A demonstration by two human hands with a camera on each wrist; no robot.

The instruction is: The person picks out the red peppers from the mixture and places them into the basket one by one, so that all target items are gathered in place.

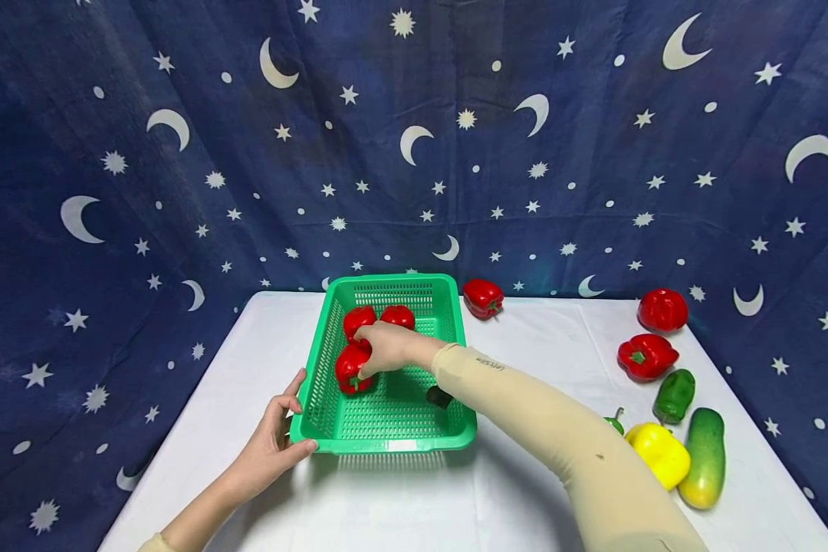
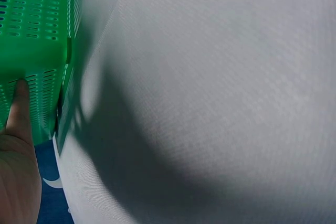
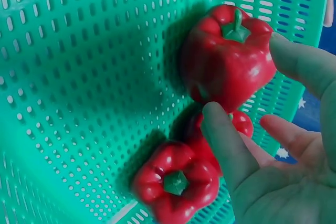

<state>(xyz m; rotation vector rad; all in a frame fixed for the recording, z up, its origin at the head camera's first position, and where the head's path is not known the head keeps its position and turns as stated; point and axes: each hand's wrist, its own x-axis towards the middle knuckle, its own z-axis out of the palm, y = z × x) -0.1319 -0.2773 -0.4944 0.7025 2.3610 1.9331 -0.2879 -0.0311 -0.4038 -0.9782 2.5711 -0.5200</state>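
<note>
Two fingers (image 3: 226,142) of the right hand (image 1: 389,349), thumb included, stand apart against a red pepper (image 1: 352,368) in the basket (image 1: 448,442), left of and below the head view's centre; whether they grip it I cannot tell. Glossy, it looks slippery, stiff and probably light, best held round its broad sides. Lower left, the left hand (image 1: 272,441) clamps the basket's corner; thin-walled, that likely weighs little and flexes slightly.

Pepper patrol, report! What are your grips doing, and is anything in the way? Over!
Left grip holds green basket by near-left corner. Right grip around front red pepper, hold unclear. Two more red peppers close behind, might crowd it.
</note>
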